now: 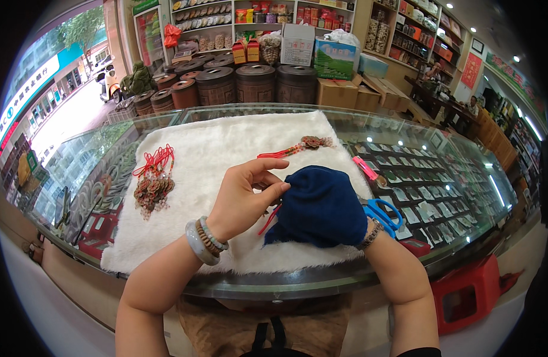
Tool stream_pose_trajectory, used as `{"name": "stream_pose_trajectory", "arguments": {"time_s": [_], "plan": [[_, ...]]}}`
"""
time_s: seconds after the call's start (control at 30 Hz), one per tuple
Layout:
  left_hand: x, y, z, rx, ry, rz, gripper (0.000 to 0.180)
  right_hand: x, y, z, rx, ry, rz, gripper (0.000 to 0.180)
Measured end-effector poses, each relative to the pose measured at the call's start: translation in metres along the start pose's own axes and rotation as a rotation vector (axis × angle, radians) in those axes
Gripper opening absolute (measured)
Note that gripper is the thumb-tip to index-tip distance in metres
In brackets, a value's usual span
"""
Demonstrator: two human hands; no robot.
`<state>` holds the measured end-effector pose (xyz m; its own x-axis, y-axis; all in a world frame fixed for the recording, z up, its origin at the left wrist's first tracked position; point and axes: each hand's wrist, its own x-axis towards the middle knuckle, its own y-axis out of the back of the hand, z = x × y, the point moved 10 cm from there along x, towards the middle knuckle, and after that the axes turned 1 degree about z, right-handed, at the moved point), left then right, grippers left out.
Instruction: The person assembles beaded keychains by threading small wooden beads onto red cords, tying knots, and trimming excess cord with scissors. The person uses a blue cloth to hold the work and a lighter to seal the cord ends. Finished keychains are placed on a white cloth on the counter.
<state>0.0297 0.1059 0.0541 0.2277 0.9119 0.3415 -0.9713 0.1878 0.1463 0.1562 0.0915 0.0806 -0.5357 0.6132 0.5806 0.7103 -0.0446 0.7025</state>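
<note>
A dark blue cloth [318, 205] covers my right hand [369, 225], whose fingers are hidden. At the cloth's left edge, the thumb and fingers of my left hand [250, 193] come together in what looks like a pinch on the fabric. A red cord [268, 221] pokes out below that edge. Both hands are above a white plush mat [208, 149]. Scissors with blue handles [384, 215] lie just right of the cloth. Beyond my hands rests a coin charm [312, 142] on a red cord. Several more coin charms [154, 189] with red cords are bunched at the left.
The mat lies on a glass display counter [238, 285] holding rows of small items. A pink tool [365, 168] sits by the mat's right edge. Dark round canisters [256, 83] and cartons [337, 93] stand behind the counter. A red stool [467, 294] is at the lower right.
</note>
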Motion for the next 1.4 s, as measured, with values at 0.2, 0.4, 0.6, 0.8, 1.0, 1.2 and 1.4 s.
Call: {"name": "stream_pose_trajectory", "arguments": {"time_s": [0.2, 0.4, 0.6, 0.8, 1.0, 1.2, 1.4], "plan": [[-0.003, -0.002, 0.011, 0.147, -0.137, 0.04, 0.032, -0.001, -0.005, -0.007, -0.172, 0.128, -0.065, 0.023], [0.001, -0.003, -0.008, -0.067, 0.071, -0.047, 0.031, -0.002, 0.006, -0.002, 0.102, -0.018, -0.085, 0.022], [0.001, -0.007, -0.01, -0.195, 0.12, -0.095, 0.031, -0.006, 0.009, 0.008, 0.213, -0.167, -0.043, 0.02], [0.0, -0.008, -0.004, -0.28, 0.105, -0.103, 0.029, -0.003, 0.015, -0.012, -0.117, 0.093, 0.073, 0.024], [0.006, 0.007, 0.0, -0.316, 0.092, -0.046, 0.029, 0.013, 0.019, -0.007, -0.6, 0.173, -0.064, 0.031], [0.004, 0.006, 0.003, -0.314, 0.059, -0.062, 0.025, 0.012, 0.015, -0.003, -0.03, -0.066, -0.042, 0.024], [0.0, 0.002, 0.003, -0.124, 0.027, -0.012, 0.019, 0.007, -0.011, -0.044, -0.355, 0.237, -0.165, 0.018]]}}
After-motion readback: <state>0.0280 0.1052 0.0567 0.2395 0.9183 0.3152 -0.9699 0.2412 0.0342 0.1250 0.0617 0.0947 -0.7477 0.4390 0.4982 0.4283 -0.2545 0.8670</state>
